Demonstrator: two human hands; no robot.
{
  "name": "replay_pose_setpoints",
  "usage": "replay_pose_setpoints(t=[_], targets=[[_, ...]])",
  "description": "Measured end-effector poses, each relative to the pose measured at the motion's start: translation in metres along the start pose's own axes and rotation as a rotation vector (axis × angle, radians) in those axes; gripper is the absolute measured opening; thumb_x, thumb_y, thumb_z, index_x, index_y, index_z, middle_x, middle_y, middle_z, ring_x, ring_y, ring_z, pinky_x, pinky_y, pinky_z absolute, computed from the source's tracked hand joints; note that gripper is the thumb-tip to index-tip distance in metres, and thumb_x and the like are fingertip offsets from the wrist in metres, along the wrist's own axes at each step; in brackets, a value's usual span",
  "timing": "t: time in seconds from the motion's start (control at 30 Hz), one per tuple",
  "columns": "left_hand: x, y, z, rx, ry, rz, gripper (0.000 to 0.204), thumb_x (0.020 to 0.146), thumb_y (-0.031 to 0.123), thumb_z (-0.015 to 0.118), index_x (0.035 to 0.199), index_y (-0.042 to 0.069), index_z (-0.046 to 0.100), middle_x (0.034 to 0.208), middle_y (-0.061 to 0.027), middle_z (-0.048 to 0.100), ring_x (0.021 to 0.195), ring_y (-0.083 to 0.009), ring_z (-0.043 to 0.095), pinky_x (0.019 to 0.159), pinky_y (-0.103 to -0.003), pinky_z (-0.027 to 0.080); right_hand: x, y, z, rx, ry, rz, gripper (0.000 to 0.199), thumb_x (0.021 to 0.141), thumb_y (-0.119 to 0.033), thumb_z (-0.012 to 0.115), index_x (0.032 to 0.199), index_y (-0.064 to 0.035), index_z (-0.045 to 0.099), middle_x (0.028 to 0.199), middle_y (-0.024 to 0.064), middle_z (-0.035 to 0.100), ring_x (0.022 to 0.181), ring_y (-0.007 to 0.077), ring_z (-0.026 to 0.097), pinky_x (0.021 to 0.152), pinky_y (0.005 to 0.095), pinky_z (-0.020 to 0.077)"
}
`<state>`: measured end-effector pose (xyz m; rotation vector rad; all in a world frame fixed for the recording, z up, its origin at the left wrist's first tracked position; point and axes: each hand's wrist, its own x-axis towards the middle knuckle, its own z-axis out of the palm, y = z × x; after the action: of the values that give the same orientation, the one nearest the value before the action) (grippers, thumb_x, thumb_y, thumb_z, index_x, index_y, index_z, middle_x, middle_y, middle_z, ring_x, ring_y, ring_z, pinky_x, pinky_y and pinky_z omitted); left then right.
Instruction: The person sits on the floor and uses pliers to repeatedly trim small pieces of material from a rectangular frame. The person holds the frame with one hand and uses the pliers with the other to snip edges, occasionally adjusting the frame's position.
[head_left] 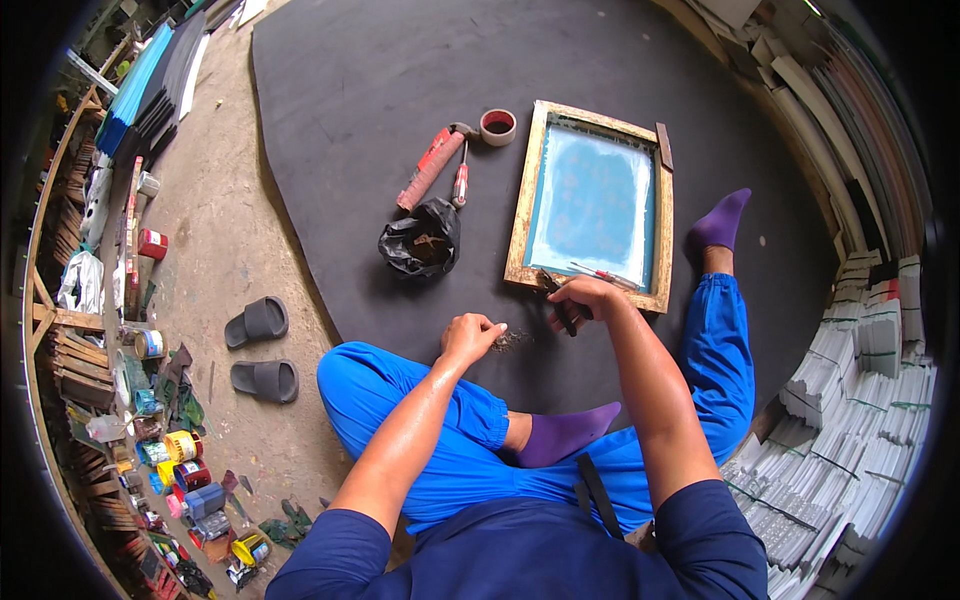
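Note:
My left hand (467, 340) is closed in a pinch beside a small scatter of thin metal bits (510, 342), perhaps staples; whatever is between its fingertips is too small to make out. My right hand (584, 300) grips a black tool that looks like pliers (566, 318), close to the near edge of a screen-printing frame (516, 240). The frame is worn wood around a blue and white mesh. Across its near side lies a thin screwdriver (610, 277) with a red and clear handle.
Left of the frame, a black plastic bag (440, 245) stands open near a red tube (432, 170), another screwdriver (460, 186) and a tape roll (497, 127). Dark sandals (264, 382) rest on the floor left of the black mat (400, 60). Paper stacks (830, 430) line the right; paint cans (184, 446) the left.

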<state>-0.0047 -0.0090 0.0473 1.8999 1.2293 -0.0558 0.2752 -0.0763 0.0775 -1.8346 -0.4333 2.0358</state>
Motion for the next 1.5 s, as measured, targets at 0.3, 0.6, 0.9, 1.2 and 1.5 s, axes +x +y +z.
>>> replay_pose_setpoints(t=[0.3, 0.6, 0.9, 1.2, 1.5], targets=[[0.002, -0.001, 0.005, -0.045, 0.071, 0.051, 0.041, 0.084, 0.047, 0.074, 0.087, 0.006, 0.079, 0.076, -0.0141, 0.074, 0.075, -0.0305, 0.073, 0.072, -0.041, 0.055, -0.003, -0.004, 0.015, -0.048, 0.165, -0.028, 0.023, 0.089, -0.016, 0.064, 0.090, 0.0067, 0.068, 0.074, 0.0180, 0.070, 0.055, 0.0262, 0.068, 0.046, 0.0389, 0.0517], [0.003, 0.003, 0.005, -0.077, 0.083, 0.039, 0.040, 0.084, 0.046, 0.074, 0.088, 0.006, 0.079, 0.077, -0.0138, 0.074, 0.075, -0.0294, 0.073, 0.071, -0.040, 0.055, 0.022, 0.036, 0.078, -0.424, 0.840, -0.282, 0.028, 0.085, -0.019, 0.055, 0.088, 0.0071, 0.064, 0.083, 0.0265, 0.069, 0.076, 0.0392, 0.070, 0.067, 0.0498, 0.0549], [0.009, -0.007, 0.008, -0.585, -0.073, -0.031, 0.038, 0.095, 0.042, 0.066, 0.100, 0.006, 0.077, 0.074, -0.0027, 0.071, 0.055, -0.0086, 0.057, 0.050, -0.026, 0.044, 0.006, 0.052, 0.110, -0.675, 0.724, -0.427, 0.028, 0.083, -0.026, 0.057, 0.094, -0.0034, 0.069, 0.088, 0.0288, 0.069, 0.088, 0.0464, 0.067, 0.083, 0.0564, 0.0525], [0.014, -0.029, 0.015, -0.754, -0.037, -0.107, 0.026, 0.092, 0.028, 0.070, 0.101, 0.005, 0.077, 0.078, -0.0018, 0.072, 0.054, -0.0087, 0.056, 0.051, -0.024, 0.044, -0.006, 0.046, 0.124, -0.617, 0.200, -0.374, 0.031, 0.089, -0.025, 0.067, 0.108, -0.0007, 0.066, 0.086, 0.0190, 0.071, 0.079, 0.0296, 0.071, 0.071, 0.0431, 0.0563], [-0.007, -0.002, -0.003, 0.071, -0.064, -0.031, 0.041, 0.076, 0.043, 0.082, 0.108, 0.016, 0.078, 0.098, -0.0115, 0.076, 0.098, -0.0294, 0.072, 0.088, -0.042, 0.055, 0.003, 0.033, 0.042, 0.061, 0.033, -0.146, 0.037, 0.099, -0.031, 0.061, 0.116, 0.0021, 0.058, 0.100, 0.0201, 0.070, 0.081, 0.0304, 0.073, 0.064, 0.0437, 0.0591]])
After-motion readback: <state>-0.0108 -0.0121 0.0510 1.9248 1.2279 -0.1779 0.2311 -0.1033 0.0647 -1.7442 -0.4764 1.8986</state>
